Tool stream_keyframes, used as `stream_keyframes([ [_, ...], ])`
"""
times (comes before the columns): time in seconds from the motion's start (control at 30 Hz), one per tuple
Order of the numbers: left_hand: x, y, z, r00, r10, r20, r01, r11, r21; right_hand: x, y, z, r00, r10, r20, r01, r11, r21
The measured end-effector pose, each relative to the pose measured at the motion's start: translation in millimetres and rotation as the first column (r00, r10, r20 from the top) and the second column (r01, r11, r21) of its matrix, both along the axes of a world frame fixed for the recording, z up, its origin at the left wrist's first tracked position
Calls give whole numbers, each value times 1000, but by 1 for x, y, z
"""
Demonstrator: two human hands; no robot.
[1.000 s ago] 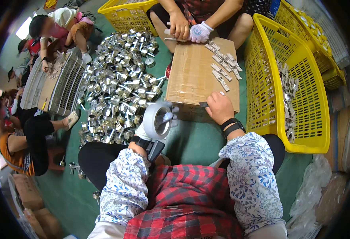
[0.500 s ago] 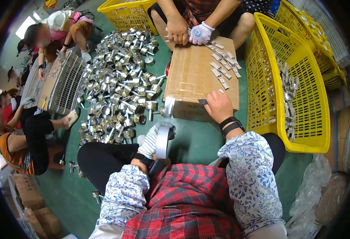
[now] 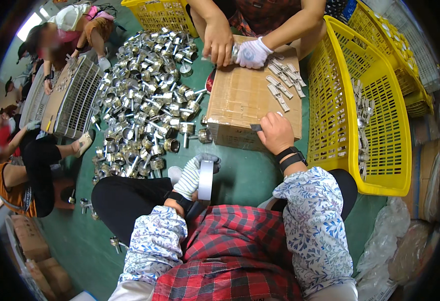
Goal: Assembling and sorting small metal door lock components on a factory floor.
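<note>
My left hand [image 3: 192, 181], in a striped glove, is closed around a silver-grey ring-shaped band [image 3: 206, 179] above my lap. My bare right hand [image 3: 277, 132] rests at the near right edge of a cardboard box [image 3: 237, 103]. Between its thumb and fingers is a small dark flat piece [image 3: 256, 128]. Pale flat clip-like handles [image 3: 279, 88] lie on the box beyond that hand. Across the box, a co-worker's bare hand [image 3: 218, 44] and gloved hand [image 3: 253, 53] hold a small shiny metal part [image 3: 235, 51], partly covered by their fingers.
A large pile of metal cups with stems [image 3: 147, 108] covers the green floor left of the box. At right stands a yellow basket [image 3: 332, 100] holding more metal parts. Another yellow basket [image 3: 154, 19] is behind the pile. Other people work around a grey crate [image 3: 82, 100] far left.
The co-worker's hands have shifted toward me over the box, and a shiny metal part now shows between them. My two hands have hardly moved.
</note>
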State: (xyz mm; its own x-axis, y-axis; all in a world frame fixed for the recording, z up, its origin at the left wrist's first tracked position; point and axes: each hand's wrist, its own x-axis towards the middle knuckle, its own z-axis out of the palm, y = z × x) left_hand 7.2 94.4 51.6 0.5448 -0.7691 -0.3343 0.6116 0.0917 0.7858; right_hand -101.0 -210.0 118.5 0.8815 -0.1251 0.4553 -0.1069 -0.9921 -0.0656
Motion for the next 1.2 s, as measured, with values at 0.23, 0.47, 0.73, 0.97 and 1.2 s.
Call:
stream_keyframes([
  [0.23,3,0,-12,995,30,-100,-34,999,-36,5,2,5,995,38,91,-43,998,52],
  [0.47,-4,-1,-1,1000,28,3,-28,999,-24,2,-2,5,996,56,69,-60,997,57],
  [0.73,-9,-4,9,996,16,88,-14,1000,-22,0,0,4,997,36,72,-39,998,45],
  [0.97,-9,-4,6,991,-2,137,12,997,-79,2,1,1,996,34,84,-37,999,31],
  [1.2,-6,-6,10,996,-23,85,30,996,-81,3,1,2,995,27,93,-31,999,33],
])
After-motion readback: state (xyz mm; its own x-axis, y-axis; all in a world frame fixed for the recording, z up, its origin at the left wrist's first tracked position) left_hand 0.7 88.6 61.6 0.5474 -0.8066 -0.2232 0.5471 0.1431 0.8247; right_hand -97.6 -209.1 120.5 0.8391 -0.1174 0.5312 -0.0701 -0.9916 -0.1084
